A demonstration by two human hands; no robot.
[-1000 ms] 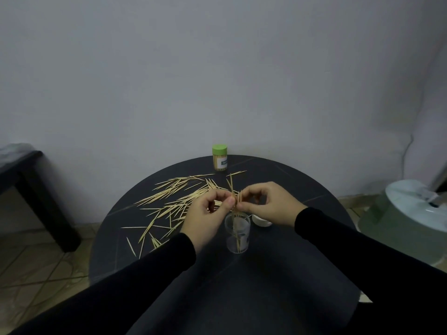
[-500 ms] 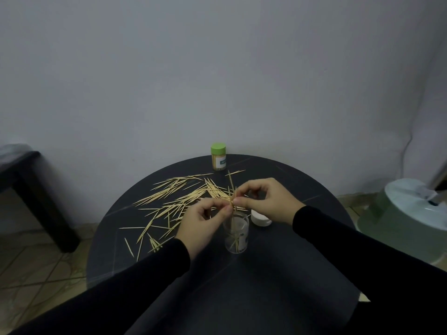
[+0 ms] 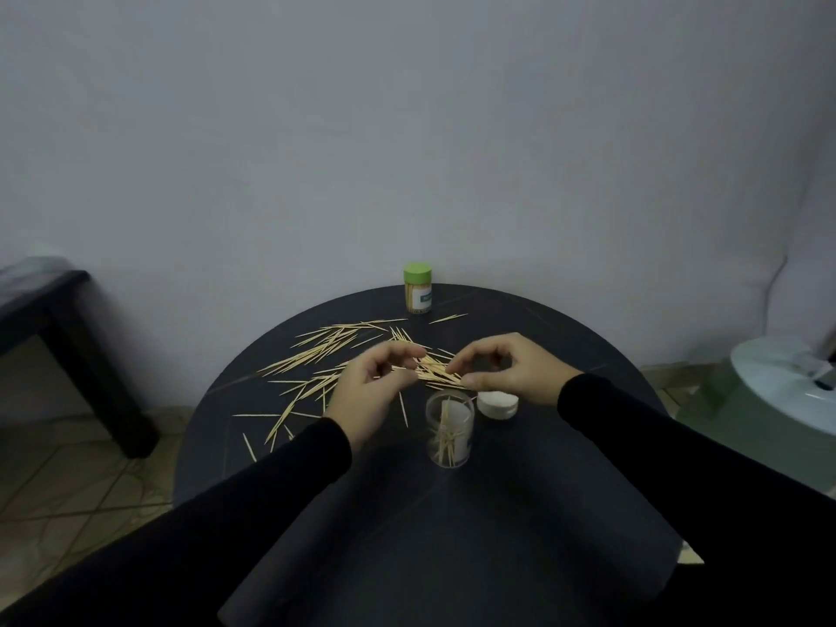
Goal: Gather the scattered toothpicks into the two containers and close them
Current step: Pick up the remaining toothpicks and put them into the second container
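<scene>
- Toothpicks [image 3: 334, 350] lay scattered across the dark counter [image 3: 520, 513]; some stood inside the clear container [image 3: 449, 429].
- My left hand [image 3: 371, 391] and right hand [image 3: 511, 373] hovered over the pile, fingers curled; whether either pinched anything, I could not tell.
- White lid [image 3: 497, 404] sat beside the container; the green-capped container [image 3: 418, 288] stood at the far edge.

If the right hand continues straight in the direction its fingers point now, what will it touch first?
Probably the scattered toothpicks: the right hand has its fingers curled left and down, just above that heap on the table. The left hand lies beyond. Depth is uncertain.
</scene>
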